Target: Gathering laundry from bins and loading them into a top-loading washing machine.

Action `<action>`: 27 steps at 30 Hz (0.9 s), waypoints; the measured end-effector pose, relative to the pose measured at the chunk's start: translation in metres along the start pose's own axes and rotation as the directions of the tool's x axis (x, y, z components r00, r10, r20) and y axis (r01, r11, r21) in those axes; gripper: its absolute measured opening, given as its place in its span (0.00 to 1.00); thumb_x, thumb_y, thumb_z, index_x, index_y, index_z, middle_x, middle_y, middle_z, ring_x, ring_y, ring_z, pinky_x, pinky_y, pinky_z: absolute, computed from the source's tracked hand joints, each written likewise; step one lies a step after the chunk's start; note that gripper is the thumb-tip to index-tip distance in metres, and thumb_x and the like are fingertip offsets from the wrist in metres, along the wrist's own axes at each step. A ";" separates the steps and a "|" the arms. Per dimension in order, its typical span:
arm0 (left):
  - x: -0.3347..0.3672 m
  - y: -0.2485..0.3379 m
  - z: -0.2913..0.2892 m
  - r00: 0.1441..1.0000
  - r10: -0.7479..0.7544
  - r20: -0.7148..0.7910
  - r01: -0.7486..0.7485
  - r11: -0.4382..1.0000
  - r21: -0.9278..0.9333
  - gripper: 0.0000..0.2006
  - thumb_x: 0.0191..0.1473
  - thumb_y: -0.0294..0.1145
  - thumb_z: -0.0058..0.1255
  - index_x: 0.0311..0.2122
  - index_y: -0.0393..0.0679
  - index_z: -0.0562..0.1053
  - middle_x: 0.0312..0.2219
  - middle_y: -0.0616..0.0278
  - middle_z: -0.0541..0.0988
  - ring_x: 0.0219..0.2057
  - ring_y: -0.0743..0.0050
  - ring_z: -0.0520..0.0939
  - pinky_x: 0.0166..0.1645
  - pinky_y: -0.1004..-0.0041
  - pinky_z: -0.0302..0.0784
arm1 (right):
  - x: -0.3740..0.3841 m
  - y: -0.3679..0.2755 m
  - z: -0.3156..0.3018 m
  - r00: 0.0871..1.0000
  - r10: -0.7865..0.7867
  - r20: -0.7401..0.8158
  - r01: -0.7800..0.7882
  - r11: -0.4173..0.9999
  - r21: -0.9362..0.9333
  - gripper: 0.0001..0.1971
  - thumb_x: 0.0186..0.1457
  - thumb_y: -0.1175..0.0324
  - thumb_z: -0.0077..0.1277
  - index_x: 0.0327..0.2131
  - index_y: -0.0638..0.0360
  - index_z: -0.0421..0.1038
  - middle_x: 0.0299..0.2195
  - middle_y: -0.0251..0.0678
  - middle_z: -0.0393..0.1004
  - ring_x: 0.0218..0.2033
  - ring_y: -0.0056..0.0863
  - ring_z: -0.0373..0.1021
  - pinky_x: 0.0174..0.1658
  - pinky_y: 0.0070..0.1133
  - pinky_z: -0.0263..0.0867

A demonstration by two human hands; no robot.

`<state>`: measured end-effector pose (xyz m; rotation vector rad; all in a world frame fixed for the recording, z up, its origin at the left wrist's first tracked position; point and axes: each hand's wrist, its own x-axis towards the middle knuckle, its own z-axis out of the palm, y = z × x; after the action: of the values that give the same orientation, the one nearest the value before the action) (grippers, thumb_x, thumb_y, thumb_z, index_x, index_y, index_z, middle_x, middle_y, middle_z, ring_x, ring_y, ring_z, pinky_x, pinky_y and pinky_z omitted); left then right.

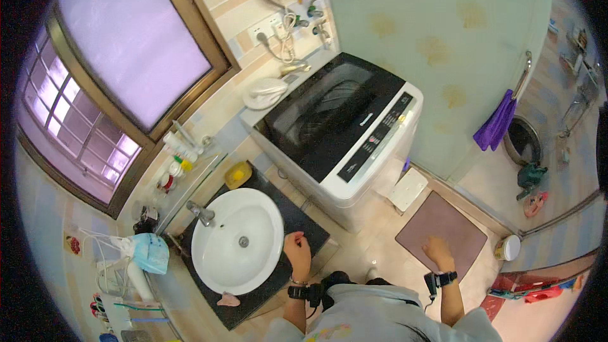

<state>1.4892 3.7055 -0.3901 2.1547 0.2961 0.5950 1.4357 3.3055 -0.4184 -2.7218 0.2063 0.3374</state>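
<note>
A white oval washbasin [237, 191] with a chrome faucet [201, 213] is set in a dark countertop [310, 227] at left. Beside the basin's right rim is my left hand [297, 257], its fingers bent, with a small dark gap between them and nothing visible in it. Whether it touches the counter I cannot tell. My right hand [438, 251] hangs in front of me over a brown floor mat [443, 223], with fingers curled in and no object showing. Both wrists carry black strapped devices. A top-loading washing machine [396, 139] with a dark lid stands ahead.
A yellow soap dish [238, 175] sits behind the basin. Bottles line a glass shelf [202, 174] under the window. A blue face mask [151, 253] hangs at left. A small white stool [408, 190] stands right of the washer; a purple cloth [496, 123] hangs from the door handle.
</note>
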 end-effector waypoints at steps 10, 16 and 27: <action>0.122 0.164 0.088 0.805 0.558 0.203 -0.547 0.830 -0.112 0.05 0.41 0.19 0.44 0.28 0.34 0.68 0.27 0.50 0.71 0.32 0.50 0.71 0.38 0.63 0.66 | -0.084 0.151 0.036 0.879 0.467 -0.096 -0.452 0.881 0.143 0.24 0.43 0.62 0.51 0.45 0.62 0.63 0.39 0.54 0.68 0.41 0.48 0.65 0.44 0.33 0.62; 0.143 0.163 0.136 0.695 0.520 0.497 -0.652 0.746 0.131 0.27 0.49 0.37 0.45 0.53 0.39 0.57 0.53 0.44 0.57 0.54 0.42 0.55 0.57 0.51 0.46 | -0.073 0.178 0.043 0.844 0.536 0.028 -0.529 0.821 0.216 0.24 0.43 0.62 0.52 0.45 0.63 0.64 0.36 0.54 0.70 0.40 0.47 0.67 0.42 0.32 0.64; 0.141 0.161 0.148 0.730 0.348 0.589 -0.620 0.700 0.355 0.26 0.52 0.43 0.39 0.56 0.45 0.56 0.57 0.54 0.52 0.58 0.54 0.51 0.59 0.52 0.42 | 0.154 0.152 -0.050 0.980 0.200 0.016 -0.201 0.979 0.040 0.25 0.44 0.61 0.52 0.46 0.60 0.62 0.35 0.55 0.70 0.38 0.49 0.66 0.40 0.34 0.63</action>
<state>1.6859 3.5647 -0.2953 2.8727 -0.5001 0.2433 1.5655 3.1321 -0.4686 -2.6626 0.4817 0.4007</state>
